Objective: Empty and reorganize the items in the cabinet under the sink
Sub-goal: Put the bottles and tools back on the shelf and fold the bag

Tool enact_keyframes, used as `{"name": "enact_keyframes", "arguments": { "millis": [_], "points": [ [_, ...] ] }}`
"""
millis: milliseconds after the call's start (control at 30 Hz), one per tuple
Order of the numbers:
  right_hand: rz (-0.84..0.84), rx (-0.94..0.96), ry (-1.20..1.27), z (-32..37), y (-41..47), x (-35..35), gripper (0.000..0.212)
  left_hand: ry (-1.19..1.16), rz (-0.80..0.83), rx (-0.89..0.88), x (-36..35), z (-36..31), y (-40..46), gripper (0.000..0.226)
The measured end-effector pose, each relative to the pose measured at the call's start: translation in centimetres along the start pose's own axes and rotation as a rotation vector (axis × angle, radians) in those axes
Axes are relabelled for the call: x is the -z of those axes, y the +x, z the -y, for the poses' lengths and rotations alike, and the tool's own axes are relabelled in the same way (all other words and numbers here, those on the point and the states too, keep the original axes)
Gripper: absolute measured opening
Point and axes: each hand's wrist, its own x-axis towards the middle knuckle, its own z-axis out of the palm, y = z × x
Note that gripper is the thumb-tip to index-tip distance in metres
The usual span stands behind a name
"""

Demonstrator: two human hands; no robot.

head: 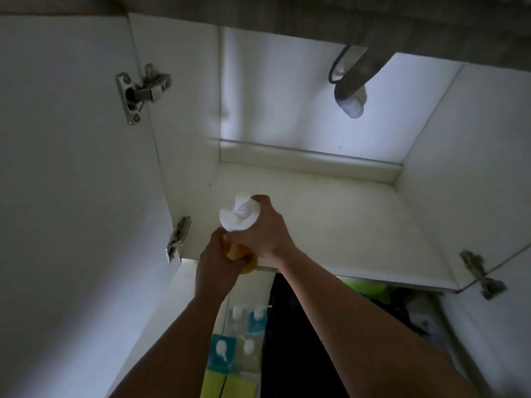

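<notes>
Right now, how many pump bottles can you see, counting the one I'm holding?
5. The orange pump bottle is held in both hands at the cabinet's front edge. Four pump bottles stand on the floor below. My arms may hide more.

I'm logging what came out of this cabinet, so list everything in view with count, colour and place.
orange pump bottle: one, orange with a white pump top, held over the front left edge of the cabinet floor.
cabinet floor: one, off-white, bare where it shows.
drain pipe: one, grey with a pale end, hanging at the upper right of the cabinet.
door hinges: four, metal, two on each side of the opening.
pump bottles: four, clear with teal labels and white pumps, outside the cabinet below its front edge.
sponges: yellow, below those bottles; count unclear.
green thing: one, under the front edge, too hidden to name.
left hand: grips the bottle's body.
right hand: grips its pump top.
</notes>
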Motion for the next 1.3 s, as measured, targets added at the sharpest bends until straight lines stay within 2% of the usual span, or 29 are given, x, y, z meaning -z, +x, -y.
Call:
{"name": "enact_keyframes", "arguments": {
  "millis": [167, 467, 600, 767, 1000, 1100, 1167, 1233, 1300],
  "points": [
    [-0.040, -0.033, 0.060, -2.8, 3.8, -0.7, 0.086, -0.051, -0.057, -0.021, -3.4, 1.8, 3.3, 0.088],
    [-0.061, 0.040, 0.065, -5.2, 14.0, -2.5, 0.096, 0.027, -0.264, -0.024, -7.1, 3.8, 13.4, 0.105],
    [-0.050, 0.090, 0.029, -6.1, 19.7, -3.1, 0.102, 0.108, -0.373, -0.035, -8.5, 4.0, 19.1, 0.103],
    [-0.076, 0.119, 0.000, -6.1, 26.4, -4.0, 0.093, 0.204, -0.421, 0.073, -9.4, 3.5, 25.6, 0.098],
    [-0.124, 0.144, -0.041, -6.3, 33.7, -5.9, 0.108, 0.208, -0.487, 0.043, -9.6, 4.4, 30.0, 0.078],
    [-0.089, 0.136, -0.111, -5.7, 35.0, -6.0, 0.088, 0.262, -0.453, 0.042, -9.7, 4.6, 31.0, 0.062],
    [-0.075, 0.091, -0.175, -5.6, 36.0, -5.9, 0.076, 0.272, -0.356, 0.049, -9.6, 4.6, 32.3, 0.056],
    [-0.092, 0.033, -0.194, -5.6, 36.7, -6.0, 0.072, 0.261, -0.251, 0.031, -9.4, 4.6, 34.1, 0.064],
    [-0.094, -0.023, -0.176, -5.6, 37.3, -6.1, 0.057, 0.245, -0.141, 0.038, -8.8, 4.5, 35.9, 0.073]
  ]
}}
